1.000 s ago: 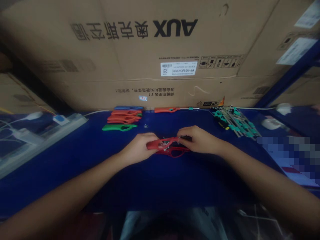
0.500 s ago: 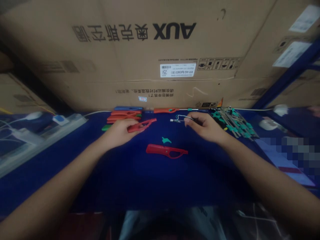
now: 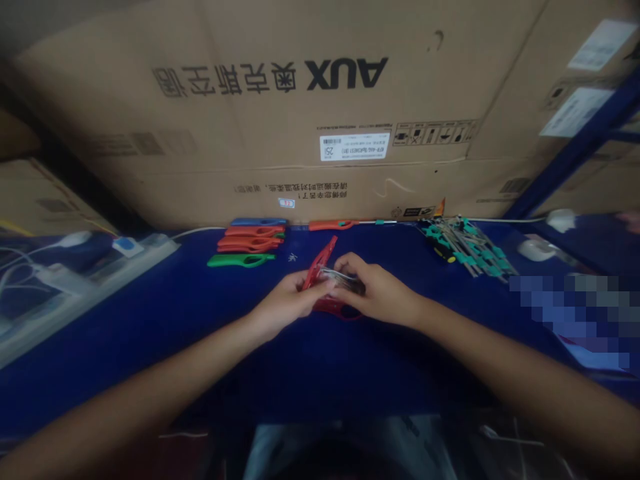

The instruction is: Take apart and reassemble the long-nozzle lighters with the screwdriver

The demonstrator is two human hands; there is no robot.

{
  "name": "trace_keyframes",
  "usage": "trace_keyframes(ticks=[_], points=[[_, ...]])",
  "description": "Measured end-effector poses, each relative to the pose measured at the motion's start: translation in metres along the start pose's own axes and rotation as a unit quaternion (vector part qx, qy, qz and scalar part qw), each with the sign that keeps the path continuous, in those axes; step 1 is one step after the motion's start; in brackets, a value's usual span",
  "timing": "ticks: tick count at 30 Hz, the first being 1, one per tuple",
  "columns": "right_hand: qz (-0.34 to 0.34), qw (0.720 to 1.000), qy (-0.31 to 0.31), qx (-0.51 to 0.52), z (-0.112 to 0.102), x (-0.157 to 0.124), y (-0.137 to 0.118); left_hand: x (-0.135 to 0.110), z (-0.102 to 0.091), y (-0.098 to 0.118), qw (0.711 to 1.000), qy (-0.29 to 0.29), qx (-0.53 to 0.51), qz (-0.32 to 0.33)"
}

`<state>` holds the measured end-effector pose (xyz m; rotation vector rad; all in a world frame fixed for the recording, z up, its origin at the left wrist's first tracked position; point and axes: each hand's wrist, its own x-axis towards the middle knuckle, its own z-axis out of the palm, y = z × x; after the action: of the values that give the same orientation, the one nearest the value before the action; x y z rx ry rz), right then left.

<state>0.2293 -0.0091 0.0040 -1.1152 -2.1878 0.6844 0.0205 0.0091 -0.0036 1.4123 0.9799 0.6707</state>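
Note:
Upright and tilted, a red lighter casing half (image 3: 325, 256) is gripped by my left hand (image 3: 283, 303), its fingers closed round the lower part. My right hand (image 3: 387, 292) is closed on a small wired lighter part (image 3: 345, 280), dark with a pale wire, held against that casing half. Fingers and blur hide its exact shape. Under both hands, a second red casing half (image 3: 333, 308) lies on the blue table, partly covered. The green trigger seen earlier beside it is hidden.
Several orange casings (image 3: 250, 244), a blue casing (image 3: 259, 222) and a green casing (image 3: 241, 260) lie back left. An orange lighter (image 3: 330, 225) with a metal rod lies along the cardboard box (image 3: 275, 147). Right are rods with green pieces (image 3: 475, 247) and a screwdriver (image 3: 443, 251). A power strip (image 3: 75, 287) runs left.
Both hands have come together toward the middle and nearer to me. The red casing half has turned upright, and the wired part now meets it. The green casing at left is uncovered.

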Motion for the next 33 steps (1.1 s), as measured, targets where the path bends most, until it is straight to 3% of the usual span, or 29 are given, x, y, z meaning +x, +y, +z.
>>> trace_keyframes(ticks=[3,6,12,18,23,29,33], points=[[0.017,0.999,-0.007,-0.041,0.002,0.001,0.007,0.003,-0.007,-0.002,0.993,0.011,0.086,0.078],[0.032,0.991,-0.001,-0.127,0.004,0.003,0.015,0.005,-0.011,-0.007,0.967,0.024,0.205,0.148],[0.111,0.974,-0.063,-0.19,0.006,0.009,0.023,0.002,-0.008,-0.012,0.913,-0.002,0.362,0.19],[0.143,0.968,-0.032,-0.203,-0.003,0.01,0.03,0.001,-0.017,-0.005,0.878,-0.022,0.424,0.223],[0.202,0.946,0.073,-0.243,-0.043,0.012,0.052,0.002,-0.032,-0.003,0.879,-0.085,0.411,0.226],[0.335,0.858,0.238,-0.309,-0.119,-0.001,0.104,0.004,-0.04,-0.004,0.873,-0.125,0.415,0.224],[0.385,0.818,0.3,-0.305,-0.15,-0.021,0.142,0.004,-0.04,-0.003,0.876,-0.136,0.401,0.229]])
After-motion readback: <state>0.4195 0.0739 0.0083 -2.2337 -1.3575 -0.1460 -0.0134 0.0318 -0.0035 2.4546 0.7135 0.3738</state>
